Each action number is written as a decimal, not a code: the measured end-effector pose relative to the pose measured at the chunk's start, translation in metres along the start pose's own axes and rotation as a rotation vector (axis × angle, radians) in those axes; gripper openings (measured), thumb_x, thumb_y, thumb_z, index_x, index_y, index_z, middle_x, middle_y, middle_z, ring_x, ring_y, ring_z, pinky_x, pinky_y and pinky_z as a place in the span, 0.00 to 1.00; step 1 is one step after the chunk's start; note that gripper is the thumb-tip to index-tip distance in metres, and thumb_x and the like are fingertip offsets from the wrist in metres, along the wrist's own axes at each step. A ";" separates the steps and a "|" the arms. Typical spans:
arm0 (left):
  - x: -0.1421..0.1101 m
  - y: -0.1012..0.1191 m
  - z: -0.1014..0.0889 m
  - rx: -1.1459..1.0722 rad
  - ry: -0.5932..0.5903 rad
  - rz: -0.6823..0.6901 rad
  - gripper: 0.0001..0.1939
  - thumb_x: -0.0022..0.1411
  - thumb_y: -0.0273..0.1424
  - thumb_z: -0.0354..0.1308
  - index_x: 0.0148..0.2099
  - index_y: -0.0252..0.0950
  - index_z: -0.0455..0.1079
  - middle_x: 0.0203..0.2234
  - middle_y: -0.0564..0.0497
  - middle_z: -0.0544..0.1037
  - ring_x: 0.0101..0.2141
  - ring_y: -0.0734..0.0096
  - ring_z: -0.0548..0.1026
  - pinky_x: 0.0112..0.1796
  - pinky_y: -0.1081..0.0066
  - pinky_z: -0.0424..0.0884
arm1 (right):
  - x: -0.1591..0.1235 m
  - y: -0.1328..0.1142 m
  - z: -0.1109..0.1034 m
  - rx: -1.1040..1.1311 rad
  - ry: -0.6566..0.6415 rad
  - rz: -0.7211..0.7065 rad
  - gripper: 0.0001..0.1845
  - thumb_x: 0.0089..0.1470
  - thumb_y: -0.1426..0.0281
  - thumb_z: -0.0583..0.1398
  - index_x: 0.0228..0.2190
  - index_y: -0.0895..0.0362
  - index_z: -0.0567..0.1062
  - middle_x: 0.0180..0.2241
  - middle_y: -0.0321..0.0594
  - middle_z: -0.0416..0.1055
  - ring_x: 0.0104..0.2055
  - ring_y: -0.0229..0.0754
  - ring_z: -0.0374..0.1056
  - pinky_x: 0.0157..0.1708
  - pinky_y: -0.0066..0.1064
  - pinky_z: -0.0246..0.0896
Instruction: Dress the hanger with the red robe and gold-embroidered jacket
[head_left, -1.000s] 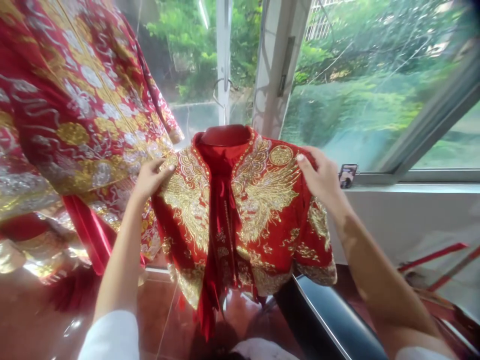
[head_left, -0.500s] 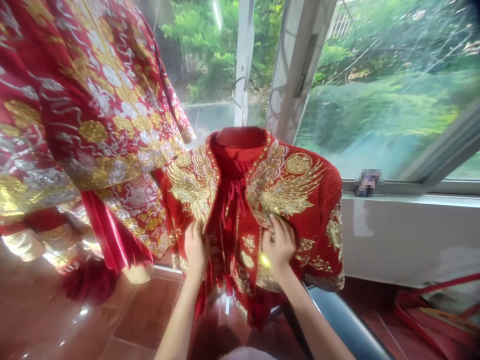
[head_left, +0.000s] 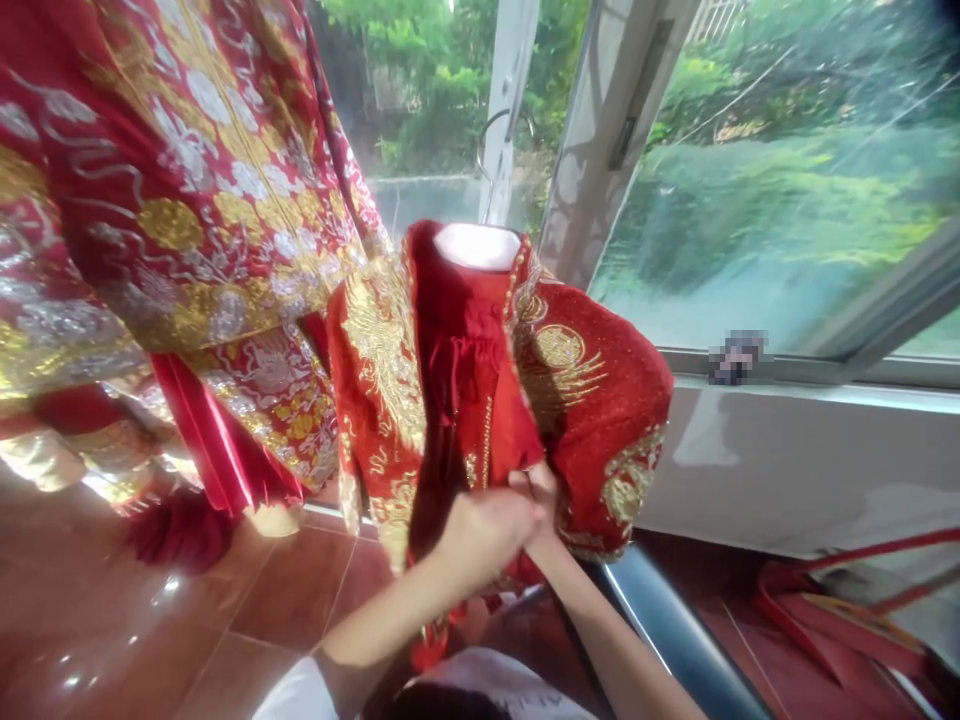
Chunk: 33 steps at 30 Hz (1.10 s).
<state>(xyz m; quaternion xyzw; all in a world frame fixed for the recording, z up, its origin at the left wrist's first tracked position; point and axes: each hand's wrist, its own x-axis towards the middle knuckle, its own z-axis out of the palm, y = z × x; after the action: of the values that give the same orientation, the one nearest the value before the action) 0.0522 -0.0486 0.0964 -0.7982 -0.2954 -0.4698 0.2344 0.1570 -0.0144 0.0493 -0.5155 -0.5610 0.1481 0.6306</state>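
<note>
A red jacket [head_left: 600, 400] with gold embroidery hangs on a hanger in front of me, its front spread apart. Under it shows a red inner garment [head_left: 480, 315] with a gathered neck. My right hand [head_left: 541, 500] is closed on the jacket's right front edge, which is turned outward and shows bright red lining. My left hand [head_left: 489, 528] has crossed over to the same edge and is closed beside the right hand, touching it. Its fingertips are partly hidden, but the front edge lies at them.
At left hang larger red garments [head_left: 225, 200] with gold and silver embroidery. Behind the jacket are windows [head_left: 750, 200] and a white wall [head_left: 750, 470]. A dark padded seat [head_left: 675, 620] stands at lower right, near a red frame [head_left: 825, 610]. The floor [head_left: 285, 600] is reddish tile.
My left hand has let go of the jacket's left front edge and moved right to meet my right hand. The right front is now folded outward, and the jacket has turned somewhat.
</note>
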 end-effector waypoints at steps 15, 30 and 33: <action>0.004 -0.139 -0.010 0.216 0.022 -0.751 0.11 0.57 0.23 0.45 0.39 0.35 0.66 0.31 0.45 0.73 0.35 0.60 0.73 0.39 0.64 0.69 | 0.109 -0.120 -0.064 -0.482 0.183 -0.637 0.21 0.58 0.57 0.58 0.48 0.57 0.72 0.45 0.47 0.74 0.50 0.50 0.70 0.51 0.47 0.63; 0.028 -0.056 0.012 0.185 -0.125 -0.542 0.06 0.58 0.22 0.48 0.32 0.37 0.63 0.24 0.49 0.68 0.24 0.68 0.67 0.25 0.71 0.57 | 0.186 -0.105 -0.040 -0.619 0.028 -0.467 0.20 0.62 0.59 0.55 0.48 0.59 0.72 0.36 0.48 0.73 0.48 0.55 0.69 0.47 0.55 0.61; -0.022 -0.071 0.022 0.237 -0.040 -0.629 0.11 0.60 0.26 0.50 0.46 0.32 0.65 0.35 0.41 0.74 0.37 0.59 0.73 0.36 0.66 0.68 | 0.151 -0.085 -0.038 -0.592 0.170 -0.477 0.23 0.61 0.62 0.56 0.55 0.56 0.69 0.52 0.53 0.67 0.59 0.61 0.59 0.54 0.61 0.54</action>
<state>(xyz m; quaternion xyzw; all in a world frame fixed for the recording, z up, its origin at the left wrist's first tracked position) 0.0077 0.0109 0.0736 -0.6442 -0.5845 -0.4656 0.1631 0.2056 0.0470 0.2082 -0.5408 -0.6291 -0.2142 0.5157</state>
